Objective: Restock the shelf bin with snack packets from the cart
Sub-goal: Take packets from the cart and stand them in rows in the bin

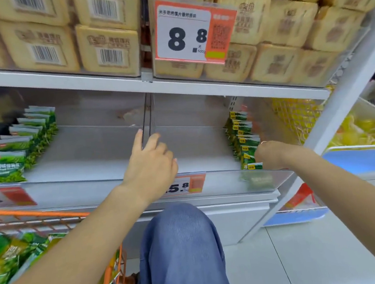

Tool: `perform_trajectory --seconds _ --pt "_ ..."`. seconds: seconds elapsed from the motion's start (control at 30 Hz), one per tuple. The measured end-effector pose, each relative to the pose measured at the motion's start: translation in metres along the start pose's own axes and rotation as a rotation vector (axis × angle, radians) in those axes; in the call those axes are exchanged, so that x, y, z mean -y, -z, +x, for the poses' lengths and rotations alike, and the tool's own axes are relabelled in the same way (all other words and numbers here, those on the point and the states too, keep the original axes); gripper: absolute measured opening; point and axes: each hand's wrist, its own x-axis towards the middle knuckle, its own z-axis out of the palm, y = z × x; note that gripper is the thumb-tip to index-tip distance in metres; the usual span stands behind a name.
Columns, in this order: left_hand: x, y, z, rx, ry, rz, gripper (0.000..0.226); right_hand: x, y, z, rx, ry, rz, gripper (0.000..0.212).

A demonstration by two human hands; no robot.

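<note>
At lower left of the frame, in the orange cart (52, 216), green snack packets (8, 255) waiting to be shelved. Mid-frame, left hand (150, 165) with fingers straight, resting on the clear divider (147, 120) of the shelf bin (114, 148), likely steadying it; right hand (271, 153) curled against the right-hand row of packets (244, 141), probably squaring them up, its grip not clearly shown. Farther back, mostly bare bin floor.

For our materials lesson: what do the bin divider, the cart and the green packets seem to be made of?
Divider: clear, glossy plastic, probably acrylic; the shelf shows through it.
Cart: orange-coated metal wire, judging by thin rigid bars.
Packets: shiny printed plastic film, likely; crimped top edges.
</note>
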Motion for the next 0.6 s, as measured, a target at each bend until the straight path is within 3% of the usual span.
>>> perform_trajectory --seconds 0.07,0.17,0.27,0.47,0.6 --pt "0.000 -0.001 0.001 -0.032 -0.009 0.004 0.049 -0.002 -0.001 0.004 0.014 0.015 -0.011 0.009" --pt "0.000 -0.004 0.001 -0.066 -0.006 0.025 0.049 -0.006 -0.004 0.009 -0.005 0.019 -0.006 0.024" --pt "0.000 -0.004 0.002 -0.103 -0.011 0.042 0.049 -0.007 -0.005 0.008 -0.048 0.034 -0.061 0.003" --pt "0.001 -0.009 0.001 -0.173 -0.026 0.055 0.048 -0.006 -0.009 0.006 -0.290 -0.038 -0.259 0.023" --pt "0.001 -0.011 0.002 -0.202 -0.033 0.061 0.047 -0.007 -0.008 0.003 -0.330 -0.041 -0.317 0.039"
